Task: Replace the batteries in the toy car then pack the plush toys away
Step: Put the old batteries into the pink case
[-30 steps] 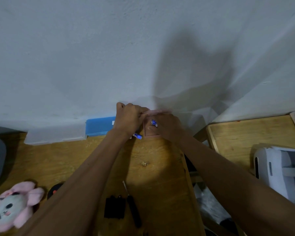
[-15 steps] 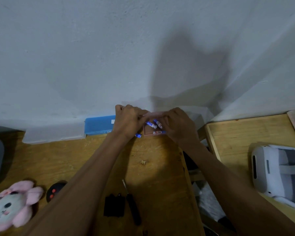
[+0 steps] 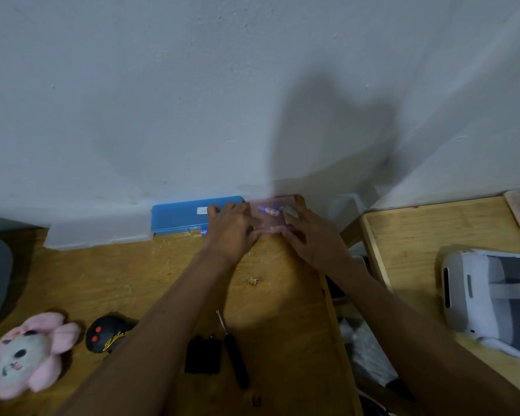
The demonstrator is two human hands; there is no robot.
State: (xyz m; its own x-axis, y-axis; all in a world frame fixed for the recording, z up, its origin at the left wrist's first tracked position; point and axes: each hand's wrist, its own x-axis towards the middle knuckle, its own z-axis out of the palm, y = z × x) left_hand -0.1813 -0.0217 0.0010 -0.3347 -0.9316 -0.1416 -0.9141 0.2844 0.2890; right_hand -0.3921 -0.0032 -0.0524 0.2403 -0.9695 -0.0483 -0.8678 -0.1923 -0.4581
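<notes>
Worktop: we see bare wood between blue case at the back edge and toy car
Plush toy: front-left edge, just beside toy car
Hands: our left hand and right hand both grip the blurred battery pack at the back edge, by the wall

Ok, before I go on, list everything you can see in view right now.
plush toy: one, pink and white, front left
toy car: one, black with red spots, right of plush toy
screwdriver: one, black, front middle
block: one, black, left of screwdriver
blue box: one, against wall
clear box: one, left of blue box
pink box: one, blurred, back middle
batteries: blue, in pink box, count unclear
headset: one, white and grey, right table
left hand, right hand: at pink box, grip blurred
</notes>
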